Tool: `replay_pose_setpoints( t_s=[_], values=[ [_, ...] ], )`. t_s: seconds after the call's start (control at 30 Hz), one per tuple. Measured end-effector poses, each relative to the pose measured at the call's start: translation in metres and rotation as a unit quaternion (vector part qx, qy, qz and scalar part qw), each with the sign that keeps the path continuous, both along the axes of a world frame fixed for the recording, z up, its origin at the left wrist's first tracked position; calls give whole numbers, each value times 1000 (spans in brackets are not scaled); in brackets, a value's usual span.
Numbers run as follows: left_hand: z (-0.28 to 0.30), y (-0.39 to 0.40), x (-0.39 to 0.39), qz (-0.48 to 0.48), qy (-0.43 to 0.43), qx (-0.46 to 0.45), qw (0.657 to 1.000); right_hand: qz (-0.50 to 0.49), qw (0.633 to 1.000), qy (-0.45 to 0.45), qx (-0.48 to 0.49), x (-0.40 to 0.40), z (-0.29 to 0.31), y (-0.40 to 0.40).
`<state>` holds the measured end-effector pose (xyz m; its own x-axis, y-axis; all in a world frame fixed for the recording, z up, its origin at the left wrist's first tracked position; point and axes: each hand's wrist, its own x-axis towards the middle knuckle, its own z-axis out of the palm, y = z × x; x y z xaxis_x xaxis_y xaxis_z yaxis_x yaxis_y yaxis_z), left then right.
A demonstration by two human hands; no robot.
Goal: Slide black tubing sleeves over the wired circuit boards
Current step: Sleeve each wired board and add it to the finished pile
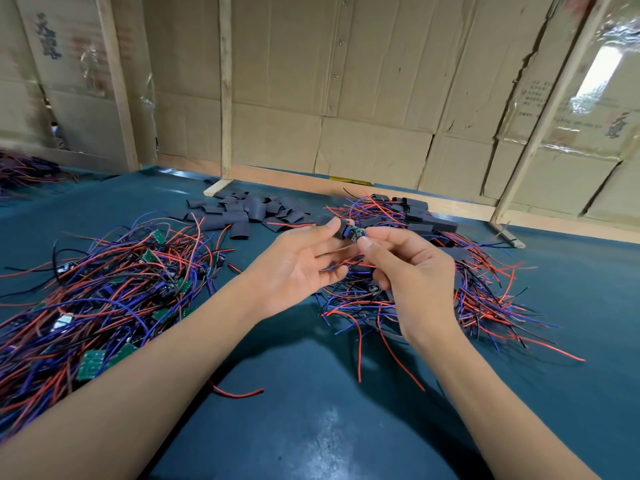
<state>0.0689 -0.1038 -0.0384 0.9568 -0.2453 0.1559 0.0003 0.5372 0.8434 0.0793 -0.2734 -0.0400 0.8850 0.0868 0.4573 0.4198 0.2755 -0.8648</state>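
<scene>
Both raised hands, left and right, pinch one circuit board.

The table top is a deep teal with a pale glossy sheen near the lower middle of the frame. Across it sprawl wires of red, blue and black, dotted with small green circuit boards, and a heap of matt black tubing sleeves lies above centre. The cardboard wall along the top is plain tan, with faded red and dark print at the upper left.

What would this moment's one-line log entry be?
step: sleeving | left hand: pinches sleeve | right hand: pinches board | board: part in sleeve
</scene>
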Motion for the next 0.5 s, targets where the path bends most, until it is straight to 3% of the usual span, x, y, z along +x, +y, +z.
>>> replay_pose_setpoints(
  t_s=[0.3,0.5],
  values=[
    [0,-4,1,-6,28,1,1000,13,999,-15,-33,-1,-2,1],
    [1,-12,0,22,32,50,998,23,999,47,-10,1,-7,5]
  ],
)
